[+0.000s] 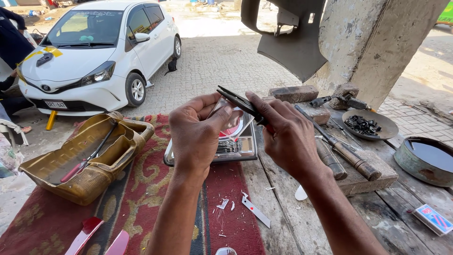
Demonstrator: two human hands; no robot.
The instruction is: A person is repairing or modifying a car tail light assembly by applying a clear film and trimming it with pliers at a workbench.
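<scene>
On the far left of the bench I see a tan tray (56,163) resting on the red rug (141,208), with a red-handled tool (78,167) lying inside it. Behind it stands a white car (101,52) on the paving. Near the bottom edge lie two red plastic pieces (101,238).

My left hand (196,134) is raised over the rug, its fingers and thumb clamped on a clear lens piece (232,122). Just beneath that piece sits a tail lamp (236,146) on the rug's edge, partly hidden by the hand. White shavings and a small shard (255,211) lie on the rug below.

My right hand (285,134) is closed round dark pliers (240,101), whose tips meet the top edge of the lens piece; I think the jaws are biting it, but the angle leaves that unclear.

Further right, a hammer (339,146) lies across a block (373,177). Beyond are a dish (384,127) of dark bits, a round tin (424,160) of dark liquid, and a small box (433,218) at the bench's edge.
</scene>
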